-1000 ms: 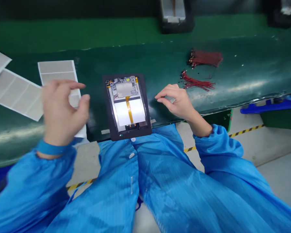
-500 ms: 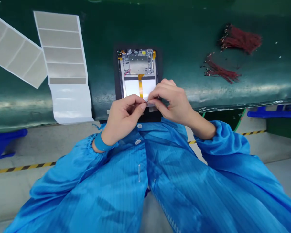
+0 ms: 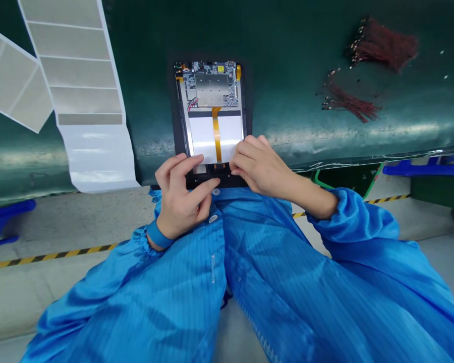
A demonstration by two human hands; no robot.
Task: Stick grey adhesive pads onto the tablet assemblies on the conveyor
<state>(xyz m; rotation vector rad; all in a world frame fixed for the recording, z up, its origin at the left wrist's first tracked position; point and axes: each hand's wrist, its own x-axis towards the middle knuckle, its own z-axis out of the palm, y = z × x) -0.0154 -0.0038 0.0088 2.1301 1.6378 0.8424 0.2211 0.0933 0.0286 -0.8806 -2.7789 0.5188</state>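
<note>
An opened tablet [image 3: 212,108] lies back-up on the green belt, showing a circuit board, a white panel and an orange flex cable. My left hand [image 3: 179,196] rests at its near left corner, fingers spread, forefinger and thumb touching the black bottom edge. My right hand [image 3: 259,166] presses its curled fingertips onto the near right part of the white panel. Whether a small piece lies under those fingertips I cannot make out.
Two strips of grey rectangular pads on white backing [image 3: 81,85] [image 3: 11,85] lie on the belt at the left. Two bundles of red wires [image 3: 386,43] [image 3: 350,103] lie at the right. The green belt [image 3: 306,75] ends just before my blue-sleeved lap.
Both hands, which were pinching something small together above the tablet's near edge, have come down onto the tablet. The left hand's fingers have spread out. The view has shifted slightly closer.
</note>
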